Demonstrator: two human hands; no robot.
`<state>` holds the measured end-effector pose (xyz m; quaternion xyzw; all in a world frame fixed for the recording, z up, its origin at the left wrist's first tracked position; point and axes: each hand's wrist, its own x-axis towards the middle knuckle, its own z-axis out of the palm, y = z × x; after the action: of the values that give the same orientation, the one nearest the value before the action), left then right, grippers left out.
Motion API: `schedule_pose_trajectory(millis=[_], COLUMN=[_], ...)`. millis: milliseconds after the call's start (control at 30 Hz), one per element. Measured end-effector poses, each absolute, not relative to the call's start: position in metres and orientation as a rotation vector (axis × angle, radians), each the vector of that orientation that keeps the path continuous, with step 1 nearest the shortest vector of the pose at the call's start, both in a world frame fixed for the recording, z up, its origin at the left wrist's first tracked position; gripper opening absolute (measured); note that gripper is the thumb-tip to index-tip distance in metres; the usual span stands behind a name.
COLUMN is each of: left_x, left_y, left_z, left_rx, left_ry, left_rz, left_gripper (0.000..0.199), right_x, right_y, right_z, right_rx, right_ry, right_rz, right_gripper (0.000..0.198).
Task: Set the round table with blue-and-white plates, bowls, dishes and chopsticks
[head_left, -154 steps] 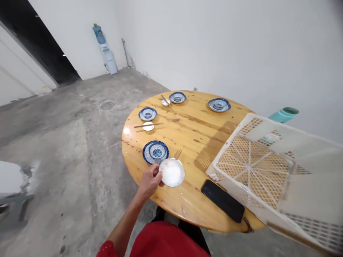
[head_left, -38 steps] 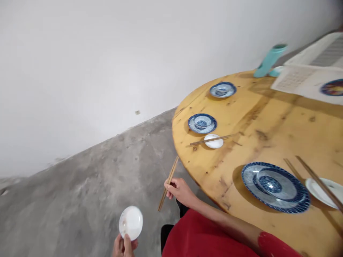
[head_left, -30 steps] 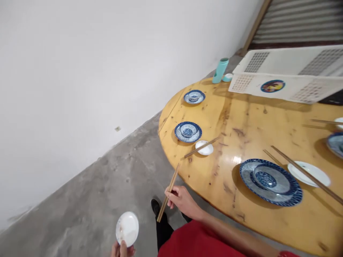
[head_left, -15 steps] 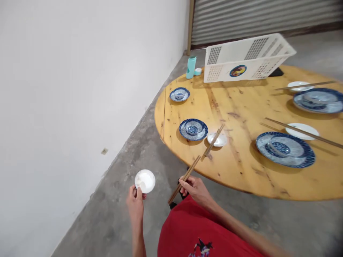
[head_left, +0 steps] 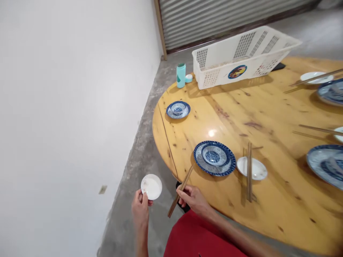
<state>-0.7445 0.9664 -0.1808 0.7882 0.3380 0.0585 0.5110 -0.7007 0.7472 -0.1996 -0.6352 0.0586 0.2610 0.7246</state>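
Over the grey floor, left of the table, my left hand (head_left: 142, 203) pinches the rim of a small white dish (head_left: 151, 186). My right hand (head_left: 191, 200) grips a pair of wooden chopsticks (head_left: 175, 204) by the middle, at the table's near left edge. Just beyond their upper tips sits a blue-patterned plate (head_left: 199, 164) with a bowl (head_left: 213, 156) on it. Right of that plate lies another white dish (head_left: 258, 169), with chopsticks (head_left: 249, 171) resting across it.
On the round wooden table (head_left: 214, 121), another plate with a bowl (head_left: 178, 109) stands at the far left. Behind are a teal bottle (head_left: 180, 76), its cap (head_left: 188, 78) and a white plastic basket (head_left: 214, 76). More plates, dishes and chopsticks are at right. A white wall (head_left: 66, 107) bounds the left.
My view has moved forward along the table, so the plates appear closer and farther right. Both hands keep hold of the dish and the chopsticks.
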Motion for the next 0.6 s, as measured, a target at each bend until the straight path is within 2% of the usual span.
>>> schedule_pose_trajectory(millis=[133, 300, 600], left_x=[-0.665, -0.567, -0.412], left_y=[0.982, 0.96, 0.896], left_z=[-0.175, -0.177, -0.22], left_rx=[1.955, 1.948, 1.892], left_ry=[0.718, 0.481, 0.143], left_rz=[0.057, -0.061, -0.373], left_gripper=[0.037, 0.034, 0.019], right_x=[-0.65, -0.624, -0.609], right_y=[0.753, 0.736, 0.727], right_z=[-0.193, -0.187, -0.18], right_rx=[-1.414, -1.412, -1.37], right_ry=[0.221, 0.366, 0.747], right_rz=[0.482, 0.314, -0.103], right_gripper=[0.038, 0.043, 0.057])
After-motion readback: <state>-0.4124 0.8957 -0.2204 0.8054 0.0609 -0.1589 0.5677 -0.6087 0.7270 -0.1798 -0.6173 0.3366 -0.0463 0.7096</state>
